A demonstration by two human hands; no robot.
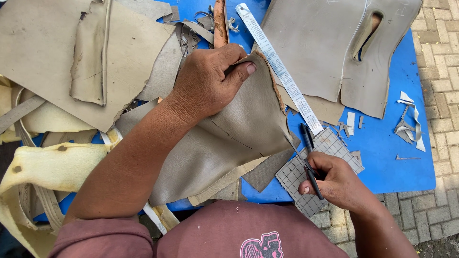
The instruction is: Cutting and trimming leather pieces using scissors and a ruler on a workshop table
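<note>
While my left hand [205, 83] pinches the folded upper edge of the grey leather piece [234, 138], thumb on top and fingers wrapped behind, I keep the sheet lifted and taut over the blue table [387, 143]. My right hand [337, 184] is closed around a black-handled cutting tool [310, 160], whose tip meets the leather's right-hand edge just above a gridded cutting mat [306, 184]. To do this step well, I judge that the left hand should hold steady tension near the cut line, with its fingers clear of the tip, while the right hand guides the tool in one smooth stroke. A white ruler [279, 67] lies diagonally behind the leather, touching it. Farther out lie a large tan panel with a slot [330, 52], pale trimmings [409, 124] and yellowish foam [48, 165] at the left.
</note>
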